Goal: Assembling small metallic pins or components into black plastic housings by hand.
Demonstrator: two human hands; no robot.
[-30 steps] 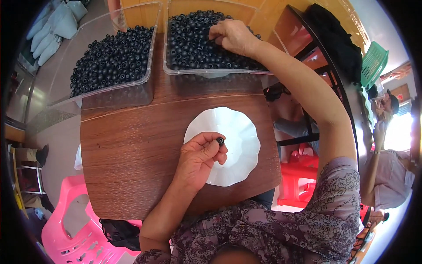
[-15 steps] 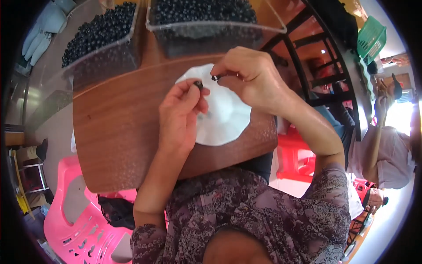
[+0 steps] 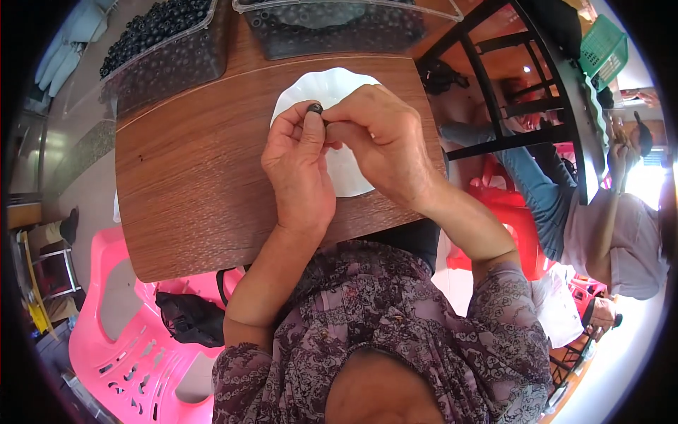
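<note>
My left hand (image 3: 300, 166) pinches a small black ring-like piece (image 3: 315, 108) between thumb and fingertips, above a white plate (image 3: 335, 81) with a wavy rim. My right hand (image 3: 392, 145) comes in from the right, its thumb and forefinger closed together right beside the black piece. What those right fingertips hold, if anything, is hidden behind them. Both hands cover much of the plate's middle. The plate rests on a brown wooden table (image 3: 198, 184).
At the table's far side stand two clear plastic bins, one at left (image 3: 169, 63) and one in the middle (image 3: 339, 35), filled with similar black pieces. A pink chair (image 3: 106, 311) is at left, with a black bag (image 3: 189, 318). Another person (image 3: 621, 240) sits at right near a red stool (image 3: 508, 219).
My right hand has moved left, bringing its fingertips from apart up to the black piece in my left hand. The whole view has shifted, so bins and plate appear higher.
</note>
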